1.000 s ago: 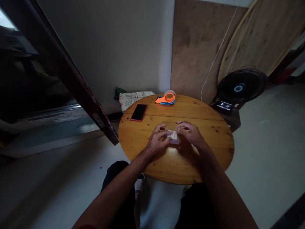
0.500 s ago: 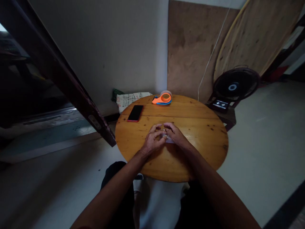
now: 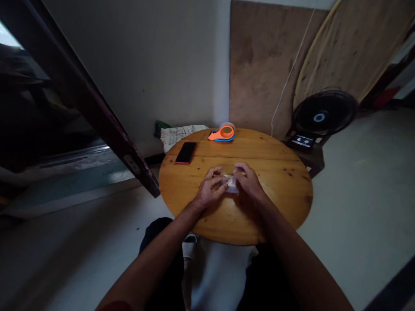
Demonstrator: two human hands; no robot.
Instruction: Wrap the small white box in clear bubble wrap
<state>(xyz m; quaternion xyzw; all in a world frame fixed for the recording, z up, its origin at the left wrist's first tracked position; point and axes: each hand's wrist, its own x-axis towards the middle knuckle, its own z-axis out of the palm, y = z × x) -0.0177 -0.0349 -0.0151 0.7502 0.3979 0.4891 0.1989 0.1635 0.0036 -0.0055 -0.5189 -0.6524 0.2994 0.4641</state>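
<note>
- Two forearms reach from the near edge over a round wooden table (image 3: 279,190).
- The left hand (image 3: 209,192) and right hand (image 3: 248,185) meet near the table's middle, fingers curled together onto a small pale packet (image 3: 232,183) pinched between them; it is too small to tell what it is.
- The packet sits just above the tabletop, between the two sets of fingertips.
- Farther back on the left lies a dark phone (image 3: 186,153) with a red edge, flat on the wood.
- At the far rim sits an orange tape dispenser (image 3: 222,133).
- Beyond the table, a black fan (image 3: 322,116) stands at the right, and printed paper (image 3: 177,134) lies against the wall.
</note>
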